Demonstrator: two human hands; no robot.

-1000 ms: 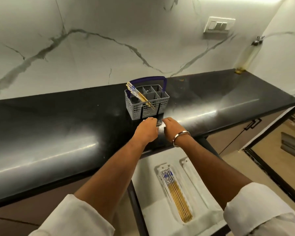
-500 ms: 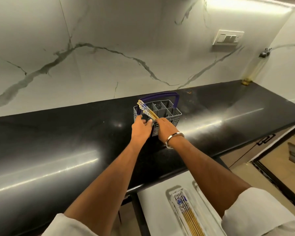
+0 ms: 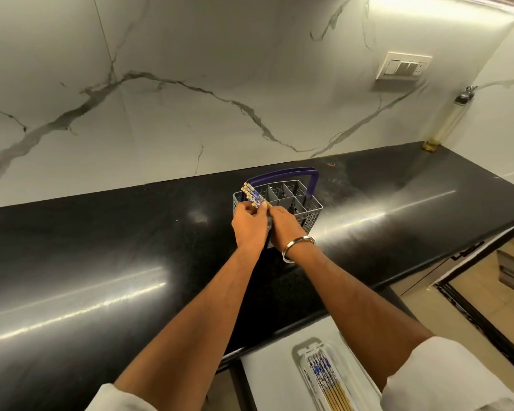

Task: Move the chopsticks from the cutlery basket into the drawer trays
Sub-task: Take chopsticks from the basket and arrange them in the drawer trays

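A grey cutlery basket (image 3: 304, 207) with a purple handle stands on the black counter. A bundle of wooden chopsticks (image 3: 252, 194) with blue-patterned tops leans out of its front-left compartment. My left hand (image 3: 249, 225) is closed around the bundle just below the patterned ends. My right hand (image 3: 285, 226), with a metal bangle on the wrist, rests against the basket's front beside the left hand; its fingers are hidden, so what it grips is unclear. Below, the open drawer holds a white tray (image 3: 301, 351) with several chopsticks (image 3: 328, 384) lying in it.
The black counter (image 3: 101, 262) runs left and right against a marble wall. A switch plate (image 3: 402, 66) is on the wall at upper right. A clear bottle (image 3: 445, 123) stands in the far right corner. A second tray slot lies under my right forearm.
Both hands have moved from the counter's front edge up to the basket. My left hand has closed on the chopsticks. The view has tilted upward, showing less of the drawer.
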